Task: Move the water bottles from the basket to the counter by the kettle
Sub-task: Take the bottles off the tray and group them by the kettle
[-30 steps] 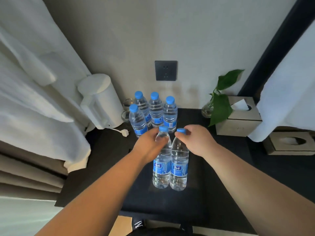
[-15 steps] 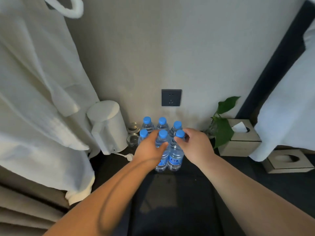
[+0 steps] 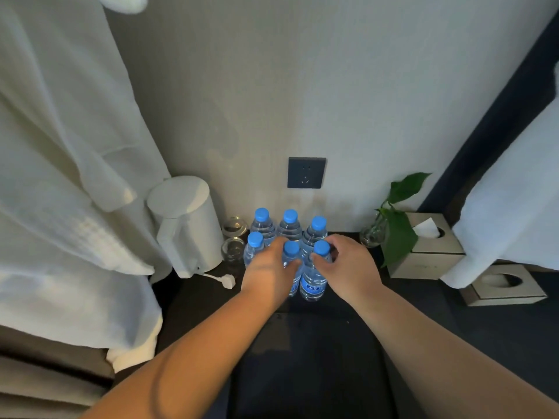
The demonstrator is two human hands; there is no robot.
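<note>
Dark counter (image 3: 423,322) runs along a pale wall, with a white cylindrical kettle (image 3: 189,228) at the left and a grey wall socket (image 3: 306,173) above. We have six clear plastic water bottles with blue caps standing upright in two rows just right of the kettle — the back row (image 3: 289,225) close to the wall. Our left hand (image 3: 269,273) is wrapped around the neck of the front middle bottle (image 3: 292,252); our right hand (image 3: 348,267) is closed around the neck of the front right bottle (image 3: 314,282), which appears set down on the counter, touching its neighbour. No basket can be told apart in this view.

We judge these full bottles moderately heavy and thin-walled, so they dent if squeezed at the belly; the smooth plastic could slip. The stiff neck under the cap is the safest hold — as taken here. Two small glass jars (image 3: 233,249) stand between kettle and bottles; a careless nudge could topple them.
</note>
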